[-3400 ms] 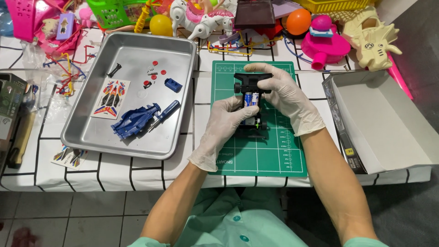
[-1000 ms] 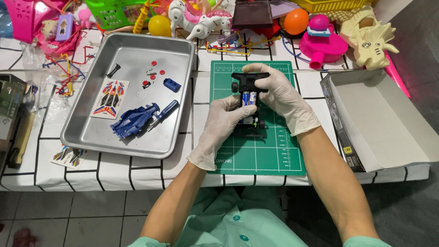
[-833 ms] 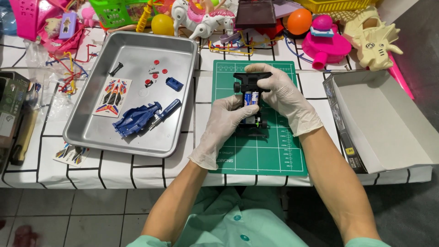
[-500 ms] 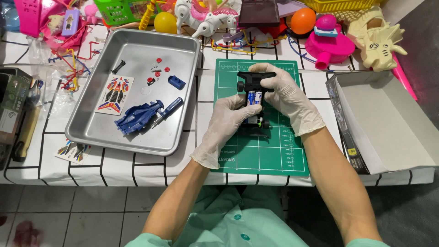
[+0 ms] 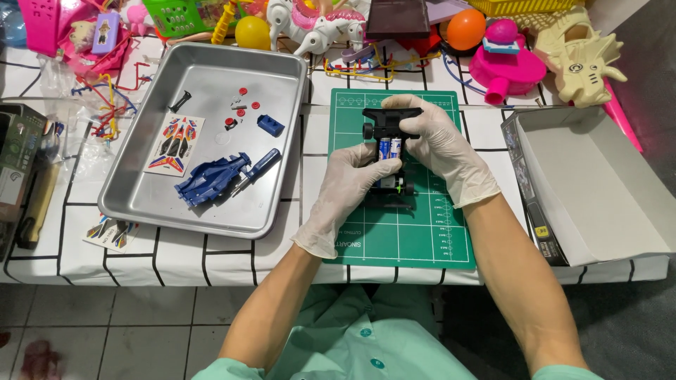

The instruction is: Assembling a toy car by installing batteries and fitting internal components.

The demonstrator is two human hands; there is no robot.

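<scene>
Your left hand point(image 5: 350, 184) and right hand point(image 5: 431, 144), both in white gloves, are closed around a small black toy car chassis point(image 5: 386, 151) held just over the green cutting mat point(image 5: 408, 232), with two blue-and-silver batteries point(image 5: 389, 148) showing in its bay between your thumbs. The left hand grips the near end from below, fingers wrapped tight; the right hand curls over the far end, near the front wheels. Out past your left hand sits the metal tray point(image 5: 141, 204) holding the blue car body shell point(image 5: 211, 181), a blue-handled screwdriver point(image 5: 259, 165), a sticker sheet point(image 5: 174, 144) and small red parts point(image 5: 243, 105) (loose, easy to scatter). Beyond your right hand the open cardboard box point(image 5: 598, 190) lies on the desk point(image 5: 176, 253). The risk, as I judge it: a thumb pressing unevenly could pop a battery out of its seat, or the glove could slip on the smooth plastic and the chassis tip onto the mat.
</scene>
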